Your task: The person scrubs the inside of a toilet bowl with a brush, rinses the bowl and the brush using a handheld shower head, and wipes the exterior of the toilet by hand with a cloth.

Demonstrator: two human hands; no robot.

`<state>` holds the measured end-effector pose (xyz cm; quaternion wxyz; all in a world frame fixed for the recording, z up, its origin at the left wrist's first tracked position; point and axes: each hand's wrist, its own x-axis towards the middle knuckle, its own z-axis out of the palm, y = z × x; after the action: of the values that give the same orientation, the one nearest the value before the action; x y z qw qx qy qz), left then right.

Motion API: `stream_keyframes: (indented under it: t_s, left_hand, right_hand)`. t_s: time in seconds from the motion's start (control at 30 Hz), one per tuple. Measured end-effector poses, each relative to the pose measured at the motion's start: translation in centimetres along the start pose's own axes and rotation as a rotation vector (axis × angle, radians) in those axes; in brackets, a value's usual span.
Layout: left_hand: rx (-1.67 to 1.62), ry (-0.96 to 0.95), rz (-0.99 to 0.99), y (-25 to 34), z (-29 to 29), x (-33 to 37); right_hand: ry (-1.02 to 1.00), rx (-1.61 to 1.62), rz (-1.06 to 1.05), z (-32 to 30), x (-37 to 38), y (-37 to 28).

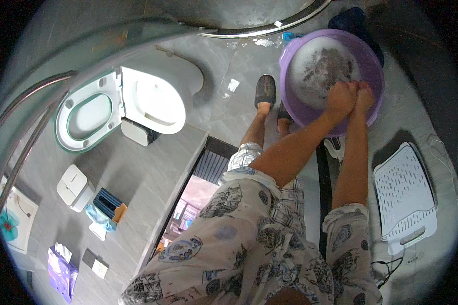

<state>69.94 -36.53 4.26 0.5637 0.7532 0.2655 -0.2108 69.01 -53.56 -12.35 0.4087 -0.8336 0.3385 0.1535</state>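
A round purple basin [375, 61] stands in front of me at the upper right. White suds [304, 58] fill much of it, with a dark patch [328, 63] in the middle that may be wet cloth or dark water. Over its near right side, my left hand [342, 96] is closed in a fist. Pressed against it is my right hand [364, 94], also closed. Whatever lies between the fingers is hidden by the hands. Both forearms reach in from below, sleeves pushed up.
A toilet [152, 99] with its lid up is at the left. A white slotted washboard [404, 190] leans at the right. My slippered foot [265, 90] is left of the basin. A white bin [74, 187] and a purple tissue pack [62, 272] are at the lower left.
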Motion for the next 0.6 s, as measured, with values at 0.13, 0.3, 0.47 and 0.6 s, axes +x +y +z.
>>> stream_keyframes:
  t_s: [0.13, 0.3, 0.47, 0.6]
  left_hand:
    - [-0.268, 0.309, 0.06, 1.4, 2.2, -0.7]
    - [0.064, 0.21, 0.045, -3.3, -0.4, -1.1]
    - [0.349, 0.108, 0.222, -4.6, 0.4, -0.7]
    - [0.478, -0.121, 0.359, -2.5, 0.4, -1.6]
  right_hand:
    - [0.01, -0.05, -0.286, -3.4, 3.4, 3.7]
    - [-0.127, 0.05, -0.074, 0.6, -7.6, -6.2]
    - [-0.094, 0.571, 0.302, -0.6, -12.3, -13.4]
    - [-0.138, 0.555, 0.305, -3.2, -11.6, -11.3]
